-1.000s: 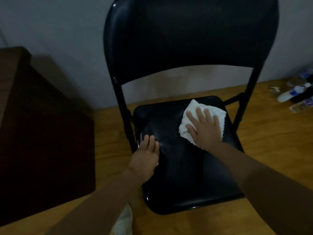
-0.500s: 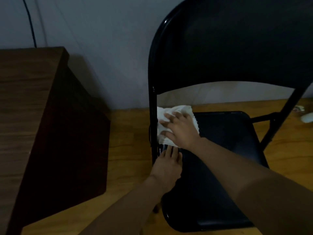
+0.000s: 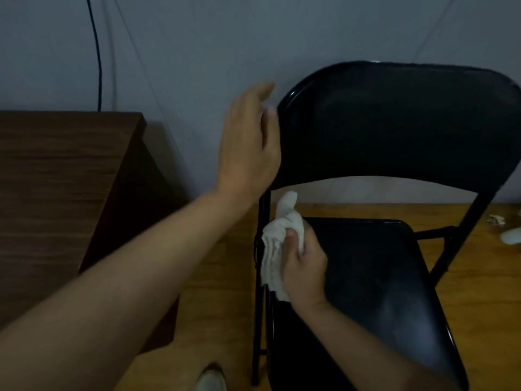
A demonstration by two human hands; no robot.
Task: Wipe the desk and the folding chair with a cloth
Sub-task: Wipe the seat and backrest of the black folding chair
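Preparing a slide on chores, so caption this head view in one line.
Right hand grips a cloth at the left edge of the chair seat; open left hand at the backrest.

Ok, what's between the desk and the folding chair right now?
In the head view, a strip of bare wooden floor separates desk and folding chair; the left hand reaches across above it.

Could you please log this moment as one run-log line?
step: wiping | left hand: beside backrest edge | right hand: grips cloth, seat rear-left corner
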